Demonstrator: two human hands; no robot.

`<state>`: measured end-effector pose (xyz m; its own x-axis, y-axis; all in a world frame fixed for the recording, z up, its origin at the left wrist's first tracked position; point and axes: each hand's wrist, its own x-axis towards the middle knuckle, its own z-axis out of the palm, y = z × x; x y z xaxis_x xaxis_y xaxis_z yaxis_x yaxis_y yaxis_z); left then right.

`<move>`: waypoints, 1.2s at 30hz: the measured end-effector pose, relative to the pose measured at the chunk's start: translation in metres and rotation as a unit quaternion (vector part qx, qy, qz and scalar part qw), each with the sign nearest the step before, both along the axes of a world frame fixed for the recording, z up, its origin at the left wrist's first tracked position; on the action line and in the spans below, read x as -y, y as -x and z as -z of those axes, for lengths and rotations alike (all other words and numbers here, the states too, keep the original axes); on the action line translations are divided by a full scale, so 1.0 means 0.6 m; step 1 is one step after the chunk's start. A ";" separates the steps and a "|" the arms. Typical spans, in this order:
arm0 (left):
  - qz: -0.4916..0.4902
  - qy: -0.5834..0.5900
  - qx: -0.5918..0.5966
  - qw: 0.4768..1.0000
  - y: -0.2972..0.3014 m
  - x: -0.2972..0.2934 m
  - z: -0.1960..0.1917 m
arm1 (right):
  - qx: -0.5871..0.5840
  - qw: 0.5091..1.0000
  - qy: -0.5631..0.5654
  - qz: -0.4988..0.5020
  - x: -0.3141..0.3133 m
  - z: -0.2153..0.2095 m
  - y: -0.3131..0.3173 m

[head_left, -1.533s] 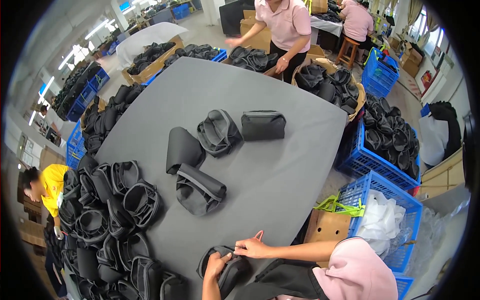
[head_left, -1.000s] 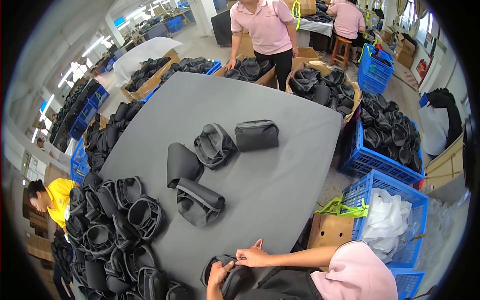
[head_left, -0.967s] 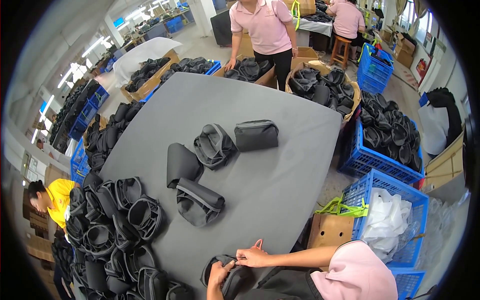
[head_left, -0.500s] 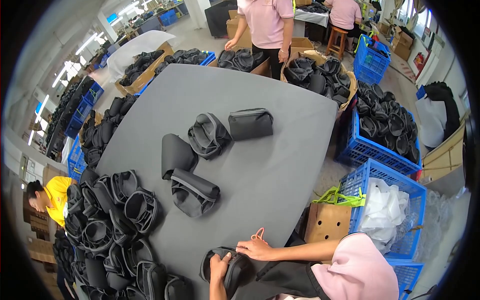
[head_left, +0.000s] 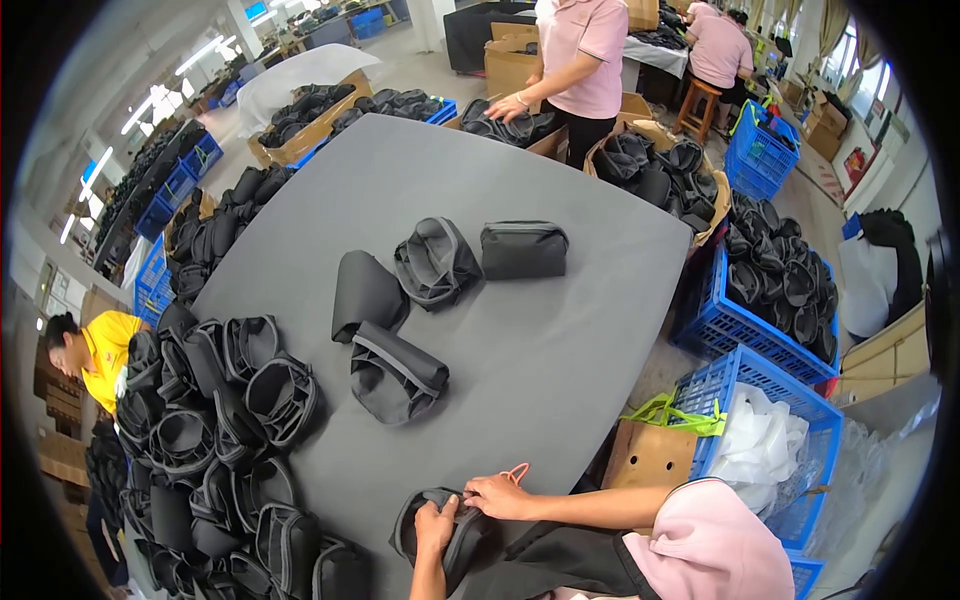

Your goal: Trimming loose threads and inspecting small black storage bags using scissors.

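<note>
A black fabric pouch with grey-edged seams (head_left: 408, 532) lies at the near edge of the table, in front of me. My left hand (head_left: 436, 527) grips its rim, the thumb along the top. Beside it, my right hand (head_left: 498, 496) pinches the same rim, its fingertips close to the left thumb. A thin orange loop (head_left: 515, 473), like a scissor handle, sticks out by the right hand; the rest of it is hidden. Farther up the table sit a closed pouch (head_left: 524, 250), an open pouch (head_left: 437, 264), one lying on its side (head_left: 366, 295) and another open one (head_left: 397, 374).
A large heap of black pouches (head_left: 215, 440) covers the table's left side. Blue crates (head_left: 745, 310) and a brown box (head_left: 650, 455) stand at the right. One co-worker in pink (head_left: 585, 60) stands beyond the table; another in yellow (head_left: 108, 350) is at the left.
My right hand has come in against the left on the pouch rim. The co-worker in pink now reaches into the pouches beyond the table. The whole view has shifted slightly.
</note>
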<state>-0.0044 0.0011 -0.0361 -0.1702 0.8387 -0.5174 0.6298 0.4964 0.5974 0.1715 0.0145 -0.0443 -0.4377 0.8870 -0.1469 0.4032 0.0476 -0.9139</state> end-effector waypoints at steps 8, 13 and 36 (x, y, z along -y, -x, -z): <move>0.038 0.000 0.057 0.998 0.010 -0.029 -0.012 | -0.010 0.993 0.108 0.040 -0.010 -0.018 -0.016; -0.041 0.167 0.221 0.960 0.024 -0.067 -0.042 | -0.042 0.987 0.143 0.067 -0.029 -0.019 -0.036; 0.001 0.142 0.079 0.987 0.015 -0.053 -0.050 | 0.149 0.937 -0.268 -0.164 -0.058 -0.054 -0.036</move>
